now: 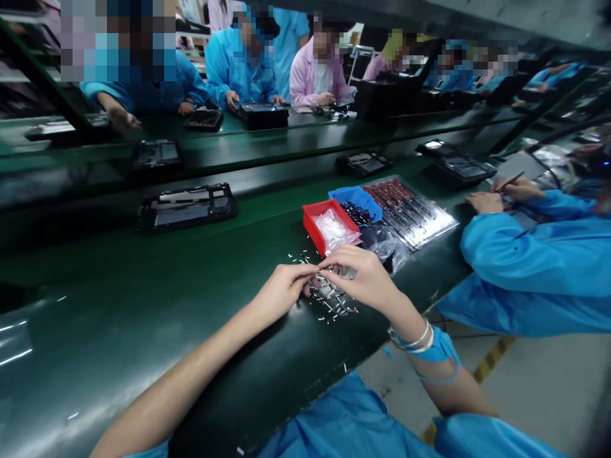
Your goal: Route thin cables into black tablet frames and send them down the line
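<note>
Pinched between left hand [281,289] and right hand [365,280] fingers, closed on one tiny metal pin [319,271] — light, stiff, slippery, best gripped mid-shaft — loose pins [334,304] at six o'clock on the tabletop [143,305].

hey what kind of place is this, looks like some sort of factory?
Most likely an electronics assembly line. People in blue smocks sit along a green conveyor belt carrying black device frames, and both hands sort small metal parts beside parts bins.
</note>
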Tool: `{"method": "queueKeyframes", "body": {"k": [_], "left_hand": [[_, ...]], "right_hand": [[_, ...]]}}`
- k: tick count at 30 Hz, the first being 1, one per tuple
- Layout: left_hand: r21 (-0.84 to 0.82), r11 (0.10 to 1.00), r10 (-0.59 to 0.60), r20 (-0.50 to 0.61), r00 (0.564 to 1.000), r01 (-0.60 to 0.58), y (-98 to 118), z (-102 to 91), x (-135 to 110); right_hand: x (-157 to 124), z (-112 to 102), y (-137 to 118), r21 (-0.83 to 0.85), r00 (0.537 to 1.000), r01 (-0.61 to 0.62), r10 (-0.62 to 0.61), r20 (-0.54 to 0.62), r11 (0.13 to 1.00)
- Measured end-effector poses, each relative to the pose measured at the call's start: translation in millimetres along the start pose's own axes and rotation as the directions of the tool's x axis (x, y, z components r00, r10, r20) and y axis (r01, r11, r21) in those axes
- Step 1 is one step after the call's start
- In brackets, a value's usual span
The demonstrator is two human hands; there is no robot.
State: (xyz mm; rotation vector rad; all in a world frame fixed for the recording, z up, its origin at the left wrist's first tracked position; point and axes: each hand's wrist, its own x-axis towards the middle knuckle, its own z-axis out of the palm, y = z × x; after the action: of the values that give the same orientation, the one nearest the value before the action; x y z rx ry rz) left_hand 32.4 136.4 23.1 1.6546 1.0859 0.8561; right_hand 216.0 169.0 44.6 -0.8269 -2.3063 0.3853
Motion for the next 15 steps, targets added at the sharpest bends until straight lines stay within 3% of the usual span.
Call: {"method": "queueKeyframes", "body": {"k": [5,9,12,15], "left_hand": [[0.036,0.999,0.003,0.005,1.0,-0.003,-6,-10.3,4],[-0.009,1.0,-0.02,0.031,0.999,0.021,-11,-13.8,6],[-0.104,0.991,-0.077,0.051,0.996,0.082,-17,-13.0,9],[-0.227,0.961,-0.147,0.052,0.988,0.155,-26,-10.8,12]], "right_hand": [[9,6,6,0.066,0.996,-0.05,0.044,0.083,0.997],[11,9,9,0.078,0.996,-0.032,0.026,0.084,0.996],[13,9,23,-0.047,0.999,0.01,-0.012,-0.044,0.999],[18,9,46,-0.319,0.965,-0.088,0.001,-0.26,0.944]]}}
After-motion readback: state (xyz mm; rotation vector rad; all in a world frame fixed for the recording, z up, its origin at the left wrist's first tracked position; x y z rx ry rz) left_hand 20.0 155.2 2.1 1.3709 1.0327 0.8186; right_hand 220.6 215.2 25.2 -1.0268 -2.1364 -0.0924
